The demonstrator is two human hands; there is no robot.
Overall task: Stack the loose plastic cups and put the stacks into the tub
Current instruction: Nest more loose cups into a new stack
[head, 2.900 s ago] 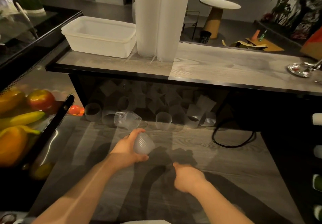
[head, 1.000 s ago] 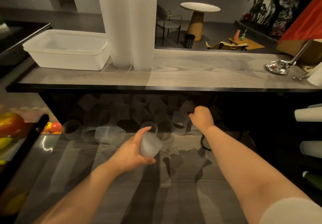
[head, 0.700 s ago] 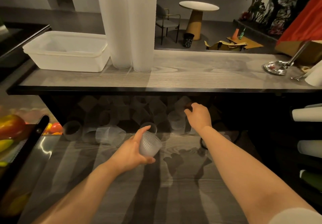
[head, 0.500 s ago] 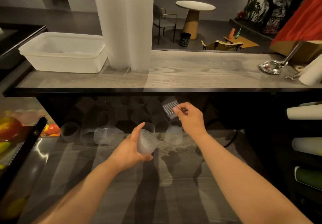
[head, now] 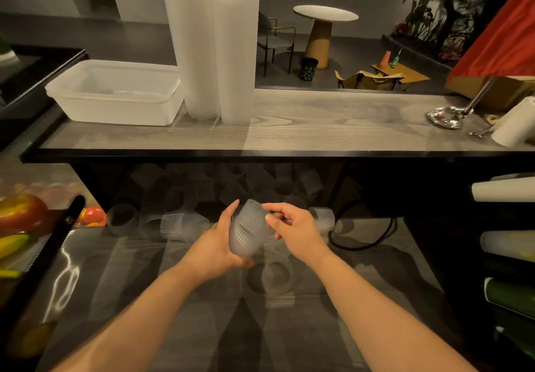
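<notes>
My left hand (head: 215, 248) grips a clear ribbed plastic cup (head: 246, 234) above the lower counter. My right hand (head: 292, 226) pinches the upper rim of a second cup that sits in or on the first one; the two overlap and I cannot tell how deep. Several loose cups (head: 179, 224) lie on their sides along the back of the lower counter, one more (head: 322, 218) to the right of my hands. The white plastic tub (head: 115, 93) stands on the upper shelf at the left. Two tall cup stacks (head: 214, 41) stand next to it.
A black cable (head: 362, 241) loops on the counter right of my hands. Fruit (head: 20, 215) lies in a display case at the left. Rolls (head: 503, 189) stick out at the right edge. A shiny metal stand (head: 445, 115) and a paper roll (head: 515, 122) stand on the shelf's right end.
My right hand picked a cup from the back row and brought it down to the cup in my left hand. Both hands now meet at the cups.
</notes>
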